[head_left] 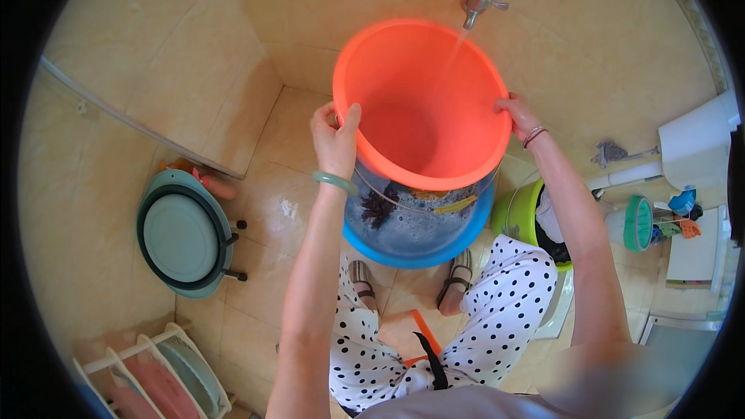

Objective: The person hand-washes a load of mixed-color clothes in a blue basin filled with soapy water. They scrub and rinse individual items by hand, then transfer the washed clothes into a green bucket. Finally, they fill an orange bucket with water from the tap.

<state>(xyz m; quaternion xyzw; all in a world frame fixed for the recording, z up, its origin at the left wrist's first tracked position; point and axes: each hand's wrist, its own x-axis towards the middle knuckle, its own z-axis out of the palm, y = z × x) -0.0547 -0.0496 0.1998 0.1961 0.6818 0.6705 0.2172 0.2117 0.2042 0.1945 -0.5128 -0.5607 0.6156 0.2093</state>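
An orange plastic bucket (403,140) hangs tilted in front of me, its mouth turned up toward the wall tap (475,6). Water runs from the tap into it. My left hand (336,140) grips the rim at the left, thumb over the edge. On the right side, my right hand (518,113) pinches the rim. The bucket's wire handle with its yellow grip (455,205) dangles below. Beneath it stands a blue basin (411,256) of sudsy water with dark cloth (379,208) in it; the bucket hides its far part.
A lime-green bucket (514,213) holding clothes stands right of the basin. Folded grey-green basins (183,237) lean at the left wall. A white rack (116,361) with pink basins is at lower left. An orange stool (400,334) sits between my feet. Cleaning brushes (639,223) are at right.
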